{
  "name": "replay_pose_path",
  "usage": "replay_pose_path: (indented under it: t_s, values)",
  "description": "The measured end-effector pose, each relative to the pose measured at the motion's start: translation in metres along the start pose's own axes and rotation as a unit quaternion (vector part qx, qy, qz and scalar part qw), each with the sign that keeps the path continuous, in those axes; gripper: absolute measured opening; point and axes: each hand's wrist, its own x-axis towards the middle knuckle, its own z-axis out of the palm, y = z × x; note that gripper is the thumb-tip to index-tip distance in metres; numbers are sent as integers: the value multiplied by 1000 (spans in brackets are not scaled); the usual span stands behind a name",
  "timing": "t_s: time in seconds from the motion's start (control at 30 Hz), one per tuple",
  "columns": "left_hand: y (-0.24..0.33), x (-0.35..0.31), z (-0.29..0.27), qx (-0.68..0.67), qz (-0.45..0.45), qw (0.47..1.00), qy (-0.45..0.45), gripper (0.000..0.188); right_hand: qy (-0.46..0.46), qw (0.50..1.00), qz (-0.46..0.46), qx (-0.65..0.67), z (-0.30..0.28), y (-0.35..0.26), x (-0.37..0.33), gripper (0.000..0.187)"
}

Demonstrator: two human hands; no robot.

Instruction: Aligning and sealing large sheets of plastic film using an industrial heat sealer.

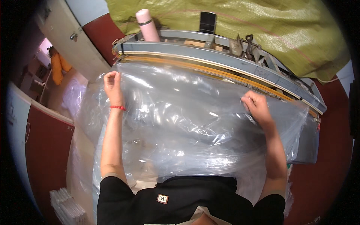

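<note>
A wide sheet of clear plastic film (pixel 176 108) lies crumpled and shiny over the grey work surface in front of me and falls toward my body. My left hand (pixel 113 88), below a red bead bracelet (pixel 117 107), pinches the film near its far left corner. At the right, my right hand (pixel 257 107) is closed, fingertips pressed together on the film a little short of the long bar. That grey metal bar (pixel 180 50), with an orange strip (pixel 210 67) along its near side, runs across the back.
Behind the bar stand a pink bottle (pixel 149 28), a dark phone (pixel 207 22) and a metal clamp (pixel 249 47). A yellow-green woven sheet (pixel 277 26) hangs beyond. To the left is a door (pixel 62 35), with an orange-clothed figure (pixel 58 65) past it. Stacked clear packs (pixel 67 206) sit lower left.
</note>
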Motion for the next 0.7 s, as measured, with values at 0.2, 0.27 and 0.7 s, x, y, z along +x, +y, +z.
replay_pose_path:
  t_s: [0.2, 0.27, 0.7]
  values:
    - [-27, 1, -42, 493, 19, 817, -299, 39, 105, 976, 184, 52, -33, 83, -69, 13]
    - [-15, -19, -38, 504, 93, 758, -404, 55, 171, 960, 222, -7, -78, 117, -115, 12]
    - [38, -77, 17, 492, 50, 704, -510, 78, 216, 913, 332, -99, -181, 174, -284, 18]
